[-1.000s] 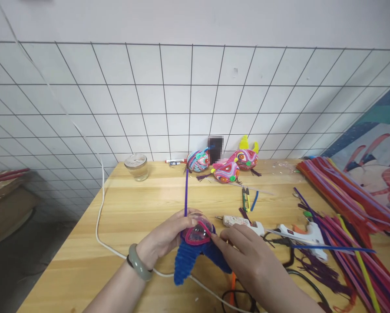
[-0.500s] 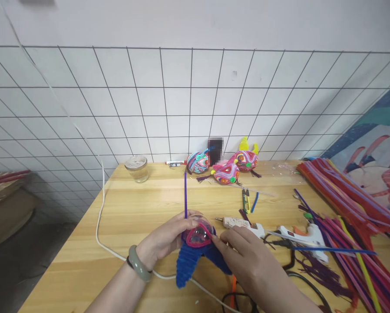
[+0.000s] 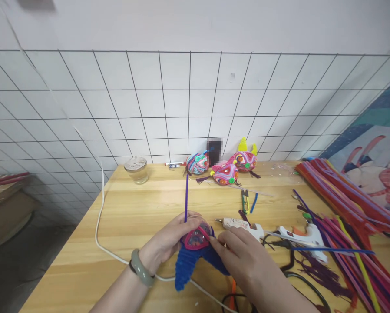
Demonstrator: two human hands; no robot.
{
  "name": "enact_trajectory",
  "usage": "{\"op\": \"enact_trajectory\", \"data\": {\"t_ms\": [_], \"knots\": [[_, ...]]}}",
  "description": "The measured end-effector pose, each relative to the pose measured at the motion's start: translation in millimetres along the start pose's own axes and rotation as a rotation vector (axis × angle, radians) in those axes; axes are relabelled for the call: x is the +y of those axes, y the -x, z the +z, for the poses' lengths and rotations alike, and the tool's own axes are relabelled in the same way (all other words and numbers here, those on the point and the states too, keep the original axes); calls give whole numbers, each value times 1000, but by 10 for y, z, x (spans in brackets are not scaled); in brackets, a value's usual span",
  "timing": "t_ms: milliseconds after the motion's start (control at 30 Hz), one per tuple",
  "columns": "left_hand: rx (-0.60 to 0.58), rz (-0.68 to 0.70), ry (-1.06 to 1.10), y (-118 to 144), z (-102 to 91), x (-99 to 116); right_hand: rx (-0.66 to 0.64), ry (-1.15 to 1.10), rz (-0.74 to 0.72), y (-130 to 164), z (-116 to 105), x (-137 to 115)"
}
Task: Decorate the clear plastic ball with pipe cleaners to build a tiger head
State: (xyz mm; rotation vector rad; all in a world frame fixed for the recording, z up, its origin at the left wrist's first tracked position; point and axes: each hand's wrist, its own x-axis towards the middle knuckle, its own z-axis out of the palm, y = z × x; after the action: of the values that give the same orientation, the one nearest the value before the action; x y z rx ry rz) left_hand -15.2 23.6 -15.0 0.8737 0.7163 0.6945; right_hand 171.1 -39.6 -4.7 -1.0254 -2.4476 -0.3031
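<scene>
Between my hands is a clear plastic ball (image 3: 205, 224) with a pink pipe cleaner outline (image 3: 186, 244) on its front and two blue fuzzy pipe cleaner flaps (image 3: 183, 268) hanging below. My left hand (image 3: 172, 234) grips the ball from the left, thumb on top. A purple pipe cleaner (image 3: 186, 198) sticks up from behind that hand. My right hand (image 3: 242, 254) presses its fingertips against the right edge of the pink outline; its other fingers are curled. A white glue gun (image 3: 239, 224) lies just beyond my right hand.
Finished pipe cleaner fish (image 3: 226, 172) stand by the wall. Green-handled snips (image 3: 245, 202) and a glass jar (image 3: 136, 170) are on the table. A second glue gun (image 3: 312, 239), black cables and bundles of pipe cleaners (image 3: 341, 191) cover the right side. A white cord (image 3: 99, 226) crosses the left.
The view has shifted slightly. Both hands keep the ball in nearly the same place, with the right fingertips still at the pink outline's right edge.
</scene>
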Motion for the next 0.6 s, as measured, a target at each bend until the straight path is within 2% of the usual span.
{"op": "enact_trajectory", "data": {"t_ms": [333,500,600], "knots": [[20,32,-26,8,27,13,31,-32,14,-1,-19,12],[16,64,-27,29,49,45,23,-83,131,6,-24,12],[18,97,-59,43,46,64,67,-80,166,5,-30,5]]}}
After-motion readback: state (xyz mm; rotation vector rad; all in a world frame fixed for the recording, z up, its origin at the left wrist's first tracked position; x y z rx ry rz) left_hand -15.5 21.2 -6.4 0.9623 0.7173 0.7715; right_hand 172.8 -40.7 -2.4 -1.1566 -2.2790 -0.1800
